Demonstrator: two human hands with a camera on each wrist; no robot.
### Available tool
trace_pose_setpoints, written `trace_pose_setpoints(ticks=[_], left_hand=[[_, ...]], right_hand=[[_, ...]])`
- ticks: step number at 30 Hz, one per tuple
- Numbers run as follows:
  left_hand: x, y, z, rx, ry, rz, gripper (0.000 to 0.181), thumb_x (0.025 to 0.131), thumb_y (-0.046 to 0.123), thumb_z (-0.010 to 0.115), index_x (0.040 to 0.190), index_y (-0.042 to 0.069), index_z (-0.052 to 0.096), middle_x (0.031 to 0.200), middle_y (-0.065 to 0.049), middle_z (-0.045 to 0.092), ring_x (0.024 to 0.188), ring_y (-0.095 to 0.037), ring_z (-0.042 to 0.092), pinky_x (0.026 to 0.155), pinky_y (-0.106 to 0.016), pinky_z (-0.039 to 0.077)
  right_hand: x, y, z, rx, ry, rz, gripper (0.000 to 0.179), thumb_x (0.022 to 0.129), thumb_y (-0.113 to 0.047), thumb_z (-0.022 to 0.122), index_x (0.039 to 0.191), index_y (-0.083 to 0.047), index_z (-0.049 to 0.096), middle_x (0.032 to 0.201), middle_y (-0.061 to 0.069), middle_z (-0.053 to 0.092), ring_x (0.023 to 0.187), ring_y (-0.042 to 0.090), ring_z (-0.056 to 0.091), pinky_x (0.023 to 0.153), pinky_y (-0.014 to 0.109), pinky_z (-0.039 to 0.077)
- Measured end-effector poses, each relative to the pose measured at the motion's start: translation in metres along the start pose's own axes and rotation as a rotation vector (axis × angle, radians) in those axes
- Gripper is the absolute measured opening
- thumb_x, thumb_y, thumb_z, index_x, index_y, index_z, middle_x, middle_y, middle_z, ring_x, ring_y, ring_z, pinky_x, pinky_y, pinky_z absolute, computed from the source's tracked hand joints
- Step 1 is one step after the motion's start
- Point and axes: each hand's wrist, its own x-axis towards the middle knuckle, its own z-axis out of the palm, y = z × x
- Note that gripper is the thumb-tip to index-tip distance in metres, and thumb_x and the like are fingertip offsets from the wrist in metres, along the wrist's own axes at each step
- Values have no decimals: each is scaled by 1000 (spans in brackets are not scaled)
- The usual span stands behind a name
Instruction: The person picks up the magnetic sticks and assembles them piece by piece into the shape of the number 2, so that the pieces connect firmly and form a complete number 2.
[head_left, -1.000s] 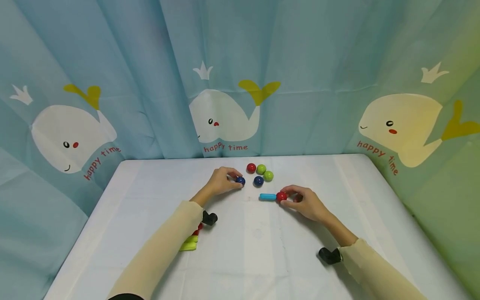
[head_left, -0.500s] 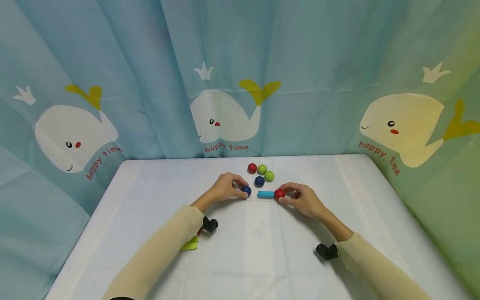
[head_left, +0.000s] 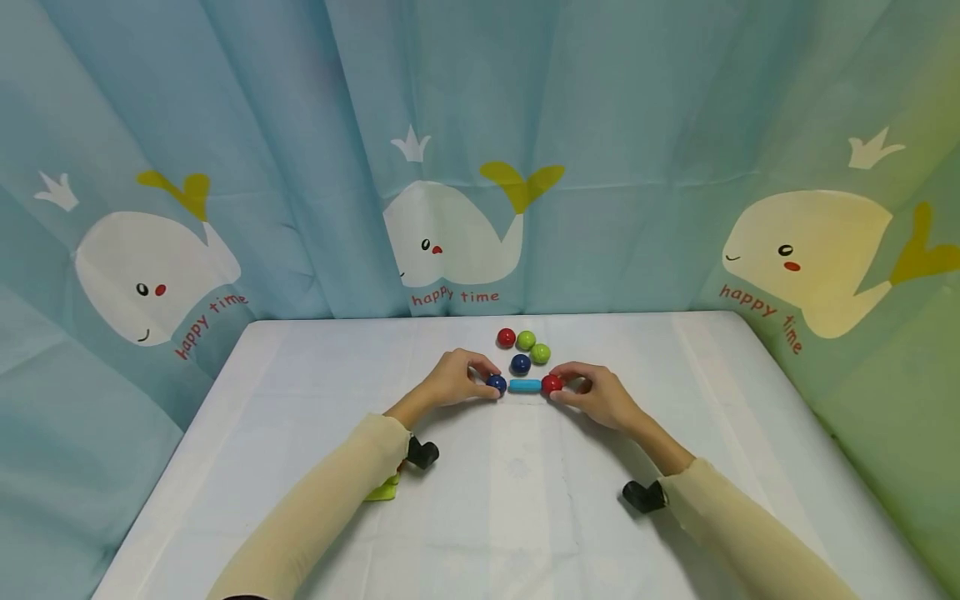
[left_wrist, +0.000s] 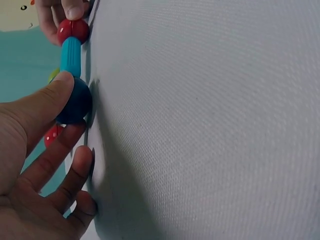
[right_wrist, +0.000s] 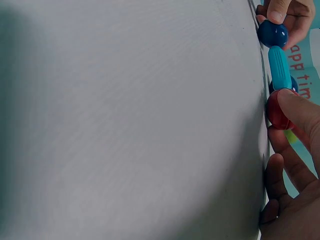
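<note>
My left hand point(head_left: 453, 379) pinches a dark blue ball point(left_wrist: 77, 102) between thumb and index finger, low over the table. Facing it, my right hand point(head_left: 602, 395) pinches a red ball point(right_wrist: 278, 111) in the same way. A light blue ridged rod point(head_left: 525, 386) extends leftward from the red ball, in line with both balls. Its free end lies right at the dark blue ball. In the left wrist view the rod point(left_wrist: 71, 56) spans between the two balls, and the remaining fingers of my left hand are spread loosely near the cloth.
Just behind the hands sit a second dark blue ball point(head_left: 521, 364), another red ball point(head_left: 506, 338) and two green balls point(head_left: 533, 347). Green pieces point(head_left: 384, 488) lie partly hidden under the left sleeve. A whale-print curtain point(head_left: 630, 242) hangs behind the white-covered table point(head_left: 517, 517).
My left hand has brought the dark blue ball right and toward me. My right hand has shifted the red ball and rod slightly left, and the gap between them has narrowed.
</note>
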Motion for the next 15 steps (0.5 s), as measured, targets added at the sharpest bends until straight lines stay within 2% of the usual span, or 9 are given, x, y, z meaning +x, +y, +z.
trace_pose_setpoints(ticks=[15], left_hand=[[2, -3, -3, 6, -16, -2, 29, 85, 23, 87, 112, 16, 78, 98, 5, 73, 82, -13, 58, 76, -26, 48]], right_hand=[[4, -3, 7, 5, 13, 4, 35, 92, -22, 80, 124, -10, 71, 108, 8, 72, 82, 22, 54, 71, 33, 45]])
